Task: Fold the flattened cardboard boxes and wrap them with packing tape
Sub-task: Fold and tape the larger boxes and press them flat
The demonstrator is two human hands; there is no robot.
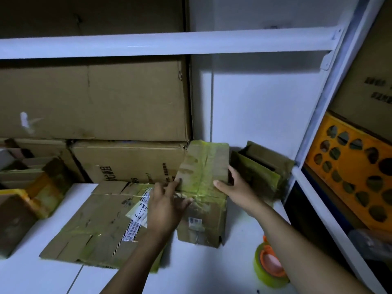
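On the white table (pixel 31 276), a tape roll (pixel 270 266) stands on edge at the near right. To the left lies flat cardboard (pixel 95 219), its long side running left to right. Just beyond, the left hand (pixel 167 202) rests straight fingers on the left edge of the taped box (pixel 203 177). The right hand (pixel 233 187) grips its right edge, thumb on top and fingers down the side. The box sits mid-table, its long axis pointing away toward the wall. A small box (pixel 258 168) stands right of it. Cartons (pixel 95 98) are stacked behind, and an orange crate (pixel 350 166) is at far right.
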